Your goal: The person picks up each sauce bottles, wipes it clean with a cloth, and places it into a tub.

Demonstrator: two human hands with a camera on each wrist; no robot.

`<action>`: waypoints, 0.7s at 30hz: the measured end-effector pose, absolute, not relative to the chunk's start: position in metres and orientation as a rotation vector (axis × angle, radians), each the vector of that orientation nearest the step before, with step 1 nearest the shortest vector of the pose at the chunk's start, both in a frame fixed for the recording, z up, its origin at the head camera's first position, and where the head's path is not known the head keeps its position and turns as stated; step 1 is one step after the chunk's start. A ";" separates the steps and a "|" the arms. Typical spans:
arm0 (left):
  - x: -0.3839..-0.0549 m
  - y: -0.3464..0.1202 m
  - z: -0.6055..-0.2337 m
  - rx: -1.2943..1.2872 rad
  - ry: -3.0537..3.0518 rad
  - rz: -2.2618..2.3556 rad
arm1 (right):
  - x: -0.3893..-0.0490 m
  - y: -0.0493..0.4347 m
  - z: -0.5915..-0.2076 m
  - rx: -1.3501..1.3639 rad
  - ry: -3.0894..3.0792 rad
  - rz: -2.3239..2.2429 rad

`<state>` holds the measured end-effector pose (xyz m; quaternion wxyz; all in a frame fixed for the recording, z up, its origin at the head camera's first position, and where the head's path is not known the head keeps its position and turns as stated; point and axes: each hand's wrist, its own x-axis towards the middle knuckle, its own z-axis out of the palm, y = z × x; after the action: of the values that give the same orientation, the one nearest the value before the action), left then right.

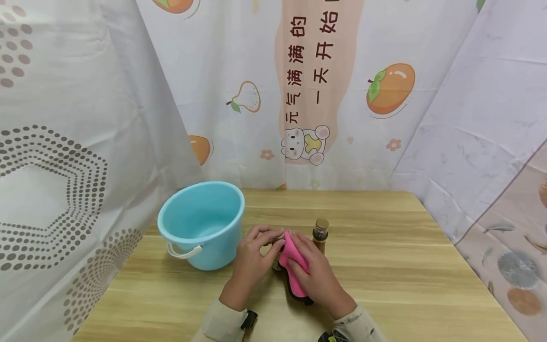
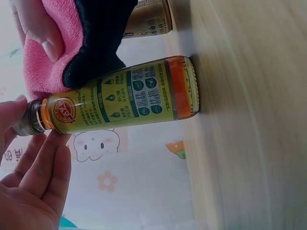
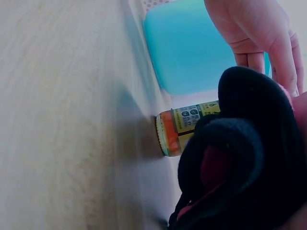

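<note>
A small bottle (image 2: 124, 96) with a yellow-green label and orange contents stands upright on the wooden table (image 1: 384, 266). My left hand (image 1: 258, 247) pinches it at the cap and neck, thumb on one side and fingers on the other. My right hand (image 1: 312, 270) grips a cloth (image 1: 292, 266), pink on one face and black on the other, and presses it against the bottle's side. In the head view the bottle is almost hidden between the hands. The right wrist view shows the bottle's base (image 3: 170, 133) behind the black cloth (image 3: 240, 158).
A light blue bucket (image 1: 201, 228) with a white handle stands just left of the hands. A second small bottle (image 1: 320, 235) with a gold cap stands right behind the right hand. Printed curtains close in the table on three sides.
</note>
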<state>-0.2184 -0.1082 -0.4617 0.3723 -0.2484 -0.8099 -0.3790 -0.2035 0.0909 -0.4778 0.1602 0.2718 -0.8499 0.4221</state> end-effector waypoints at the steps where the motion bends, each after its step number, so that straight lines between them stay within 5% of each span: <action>1: -0.218 -0.108 -0.462 -0.637 -2.075 -0.973 | -0.203 0.091 -0.479 0.777 -2.427 1.206; 21: -0.218 -0.107 -0.463 -0.641 -2.068 -0.988 | -0.203 0.093 -0.486 0.760 -2.480 1.337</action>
<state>-0.2184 -0.1067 -0.4630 0.3717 -0.2499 -0.8067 -0.3855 -0.2030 0.0930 -0.4856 0.1114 0.2588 -0.8446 0.4552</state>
